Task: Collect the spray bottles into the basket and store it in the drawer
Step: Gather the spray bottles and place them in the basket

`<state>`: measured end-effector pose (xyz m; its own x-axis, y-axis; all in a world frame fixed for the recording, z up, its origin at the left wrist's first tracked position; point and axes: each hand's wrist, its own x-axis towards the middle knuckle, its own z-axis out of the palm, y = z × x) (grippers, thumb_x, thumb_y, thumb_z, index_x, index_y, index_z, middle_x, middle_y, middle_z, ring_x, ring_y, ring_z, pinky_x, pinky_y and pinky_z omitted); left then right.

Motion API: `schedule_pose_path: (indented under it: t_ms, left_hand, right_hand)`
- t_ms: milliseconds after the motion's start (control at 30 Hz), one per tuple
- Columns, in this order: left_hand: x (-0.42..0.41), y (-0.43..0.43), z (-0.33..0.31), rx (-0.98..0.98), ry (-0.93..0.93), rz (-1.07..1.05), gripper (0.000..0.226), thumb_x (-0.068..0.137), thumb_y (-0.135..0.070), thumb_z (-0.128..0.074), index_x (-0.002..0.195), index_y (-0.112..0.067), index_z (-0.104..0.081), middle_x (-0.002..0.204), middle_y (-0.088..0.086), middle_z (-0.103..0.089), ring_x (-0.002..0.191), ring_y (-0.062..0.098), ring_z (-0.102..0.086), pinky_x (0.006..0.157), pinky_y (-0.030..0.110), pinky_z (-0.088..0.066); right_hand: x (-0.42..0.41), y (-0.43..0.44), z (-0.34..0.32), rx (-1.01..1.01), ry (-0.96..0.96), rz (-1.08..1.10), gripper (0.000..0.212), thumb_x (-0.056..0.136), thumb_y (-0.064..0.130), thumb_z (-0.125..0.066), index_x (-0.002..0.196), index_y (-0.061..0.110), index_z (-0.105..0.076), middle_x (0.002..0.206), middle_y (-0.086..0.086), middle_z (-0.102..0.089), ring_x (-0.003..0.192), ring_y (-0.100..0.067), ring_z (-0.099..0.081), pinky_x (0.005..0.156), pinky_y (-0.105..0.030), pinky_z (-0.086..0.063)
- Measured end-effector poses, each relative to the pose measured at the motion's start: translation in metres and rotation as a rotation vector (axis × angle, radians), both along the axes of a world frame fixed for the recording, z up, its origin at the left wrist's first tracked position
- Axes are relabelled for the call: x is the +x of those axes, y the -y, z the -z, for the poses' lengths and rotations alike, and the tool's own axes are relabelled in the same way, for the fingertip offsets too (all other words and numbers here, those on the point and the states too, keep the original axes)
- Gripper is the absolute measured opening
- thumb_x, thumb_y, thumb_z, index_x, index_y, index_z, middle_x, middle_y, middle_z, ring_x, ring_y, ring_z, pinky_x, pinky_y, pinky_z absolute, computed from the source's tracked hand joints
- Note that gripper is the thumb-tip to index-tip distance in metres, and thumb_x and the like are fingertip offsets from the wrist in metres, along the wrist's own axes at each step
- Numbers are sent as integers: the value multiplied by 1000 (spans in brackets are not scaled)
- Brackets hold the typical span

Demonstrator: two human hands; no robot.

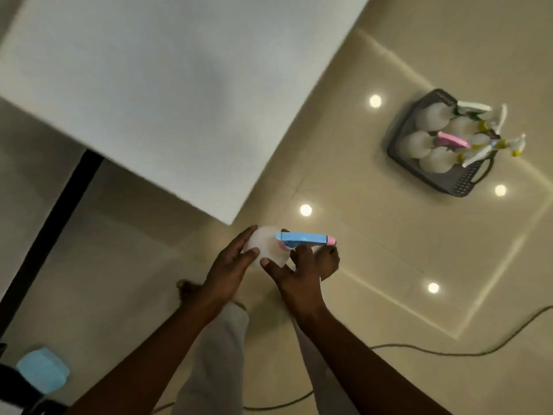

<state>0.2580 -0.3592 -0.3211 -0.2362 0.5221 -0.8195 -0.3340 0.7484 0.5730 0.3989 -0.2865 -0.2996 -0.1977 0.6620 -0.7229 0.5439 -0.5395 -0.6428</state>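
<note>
A white spray bottle (266, 245) with a blue head and pink nozzle is held low in the middle of the view, above the floor. My left hand (229, 269) wraps its round body from the left. My right hand (294, 275) touches the bottle under the trigger, fingers spread. At the upper right a dark grey basket (401, 136) stands on the tiled floor. Several white spray bottles (416, 143) lie packed inside it, one with a pink head, others with yellow and green collars sticking out past the rim.
A white table top (167, 94) fills the upper left, with a black leg (51, 232) below it. A dark cable (449, 351) snakes over the shiny floor at the lower right. A pale blue object (42, 371) sits at the bottom left. My legs and feet are below the hands.
</note>
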Motion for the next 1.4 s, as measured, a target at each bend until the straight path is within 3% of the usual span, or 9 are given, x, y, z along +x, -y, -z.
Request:
schedule_pose_path:
  t_ms: [100,233,533,700,933,1100,1200,1300,1400]
  left_hand:
    - [33,-56,-4,4,-4,94,45,104,-29,-59,143,-50,-50,149,-14,-57,136,7,-54,114,33,-44]
    - [74,-130,-10,3,-31,246,43,102,-37,-60,131,-66,-48,134,-37,-57,122,-17,-54,90,4,-45]
    - [148,-258,-22,106,-128,582,49,100,-34,-65,144,-50,-49,142,-29,-53,128,-8,-52,108,18,-43]
    - [190,-310,-29,166,-138,677,50,99,-27,-67,145,-39,-53,150,-16,-54,138,6,-52,119,35,-44]
    - [246,-364,-30,151,-144,774,56,102,-37,-61,154,-41,-41,162,-6,-38,146,14,-42,109,22,-41]
    - [280,-405,-36,81,-66,719,57,104,-33,-59,156,-38,-39,157,-16,-43,146,5,-40,119,26,-36]
    - [299,-430,-37,19,-45,698,56,105,-33,-56,158,-36,-39,158,-12,-44,143,2,-42,116,15,-33]
    - [316,-450,-27,-8,-71,732,51,107,-33,-52,156,-33,-41,139,-12,-50,115,-29,-38,84,-16,-17]
    - [339,-465,-15,-38,11,630,48,106,-29,-53,154,-28,-47,149,-5,-56,138,2,-51,115,17,-38]
  right_hand:
    - [35,-42,-4,29,81,14,65,84,32,-88,140,37,-55,126,31,-59,122,10,-59,110,-32,-54]
    - [82,-95,-4,34,58,136,64,84,36,-86,135,51,-50,148,10,-59,143,-19,-52,123,-54,-39]
    - [175,-172,-9,1,-118,527,73,83,18,-89,147,28,-57,140,12,-66,128,-1,-64,113,-31,-53]
    - [210,-201,-10,86,-116,657,70,85,11,-87,145,29,-57,137,14,-65,118,12,-63,84,-2,-51]
    - [246,-254,-9,152,-20,692,82,81,14,-90,150,31,-50,142,9,-60,122,15,-59,93,-2,-49]
    - [280,-304,-16,200,81,520,70,81,14,-90,132,40,-50,146,22,-53,153,-19,-40,129,-37,-31]
    - [304,-331,-13,233,182,412,50,78,26,-90,113,3,-63,122,-8,-70,126,-2,-62,112,-1,-31]
    - [329,-356,-2,179,190,347,68,77,29,-92,122,-12,-61,121,0,-63,111,30,-51,91,10,-33]
    - [356,-379,11,174,245,276,78,74,29,-96,141,13,-59,128,15,-57,121,-5,-61,104,-15,-46]
